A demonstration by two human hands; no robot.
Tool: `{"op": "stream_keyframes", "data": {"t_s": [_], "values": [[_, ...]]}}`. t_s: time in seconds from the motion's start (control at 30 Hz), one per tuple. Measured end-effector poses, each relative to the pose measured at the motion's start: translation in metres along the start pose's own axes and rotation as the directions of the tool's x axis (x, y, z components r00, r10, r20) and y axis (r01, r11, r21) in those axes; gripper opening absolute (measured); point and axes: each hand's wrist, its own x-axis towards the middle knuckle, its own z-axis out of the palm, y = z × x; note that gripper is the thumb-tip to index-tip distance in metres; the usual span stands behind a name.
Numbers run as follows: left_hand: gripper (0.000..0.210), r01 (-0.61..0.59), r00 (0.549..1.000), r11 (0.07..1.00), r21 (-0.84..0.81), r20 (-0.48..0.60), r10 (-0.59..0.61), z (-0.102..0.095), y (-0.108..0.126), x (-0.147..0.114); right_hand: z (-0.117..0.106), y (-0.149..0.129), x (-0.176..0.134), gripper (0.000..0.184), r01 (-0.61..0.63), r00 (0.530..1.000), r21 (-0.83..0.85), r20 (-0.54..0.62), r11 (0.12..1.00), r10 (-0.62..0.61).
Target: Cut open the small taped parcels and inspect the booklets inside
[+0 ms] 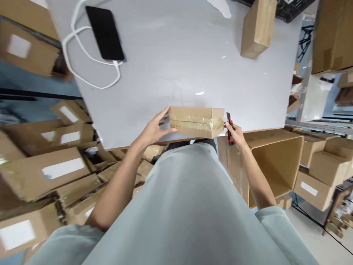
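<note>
A small cardboard box (193,119), taped with clear tape along its side and right end, sits at the near edge of the grey table (165,66). My left hand (154,129) grips its left end, with the thumb on the near side and the fingers around the far corner. In my right hand (235,133) is a red and black box cutter (230,129), held just off the box's right end with its tip pointing away from me. Whether the right fingertips touch the box I cannot tell.
A black phone (105,33) with a white cable (73,35) lies at the table's far left. Another cardboard box (257,31) stands far right, beside a black crate (293,9). An open carton (275,162) is below the right edge. Many boxes (64,167) are piled at left.
</note>
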Motion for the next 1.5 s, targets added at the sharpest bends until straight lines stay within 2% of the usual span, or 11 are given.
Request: {"op": "stream_keyframes", "data": {"t_s": [0.07, 0.13, 0.3, 0.4, 0.5, 0.57, 0.73, 0.83, 0.93, 1.13, 1.5], "values": [[0.123, 0.044, 0.999, 0.999, -0.013, -0.023, -0.045, -0.003, -0.009, -0.001, 0.023, -0.006, -0.012, 0.066, 0.017, 1.0, 0.074, -0.007, 0.997, -0.017], [0.12, 0.072, 0.997, 0.997, -0.026, -0.022, -0.073, 0.005, -0.014, 0.003, 0.03, -0.015, -0.023, 0.062, 0.072, 0.996, 0.085, -0.048, 0.994, -0.068], [0.111, 0.076, 0.996, 0.997, -0.034, 0.046, -0.074, 0.06, 0.0, 0.03, 0.009, -0.038, -0.04, 0.05, 0.205, 0.956, -0.087, -0.195, 0.975, -0.218], [0.078, 0.008, 0.999, 1.0, -0.011, -0.034, -0.009, 0.078, 0.029, 0.037, 0.0, -0.043, -0.039, 0.046, 0.272, 0.907, -0.268, -0.248, 0.924, -0.339], [0.041, -0.079, 0.977, 0.994, -0.076, -0.205, 0.062, 0.069, 0.068, 0.029, -0.001, -0.04, -0.035, 0.042, 0.297, 0.883, -0.369, -0.244, 0.881, -0.4], [0.033, -0.131, 0.951, 0.987, -0.094, -0.291, 0.099, 0.058, 0.094, 0.02, 0.002, -0.037, -0.035, 0.041, 0.288, 0.873, -0.399, -0.265, 0.871, -0.41], [0.017, -0.153, 0.949, 0.986, -0.065, -0.29, 0.128, 0.049, 0.13, 0.014, 0.007, -0.045, -0.063, 0.043, 0.279, 0.815, -0.473, -0.343, 0.836, -0.466], [0.012, -0.134, 0.955, 0.986, -0.096, -0.278, 0.103, 0.053, 0.128, 0.017, 0.013, -0.057, -0.091, 0.041, 0.266, 0.868, -0.445, -0.275, 0.855, -0.413], [0.01, -0.134, 0.956, 0.984, -0.119, -0.276, 0.097, 0.053, 0.123, 0.018, 0.027, -0.067, -0.111, 0.039, 0.269, 0.937, -0.423, -0.093, 0.865, -0.336], [0.01, -0.122, 0.96, 0.988, -0.093, -0.265, 0.093, 0.049, 0.128, 0.018, 0.056, -0.074, -0.113, 0.039, 0.378, 0.92, -0.553, 0.133, 0.742, -0.37], [0.006, -0.108, 0.958, 0.991, -0.079, -0.276, 0.082, 0.052, 0.131, 0.019, 0.07, -0.093, -0.119, 0.042, 0.307, 0.945, -0.747, 0.169, 0.59, -0.278]]}}
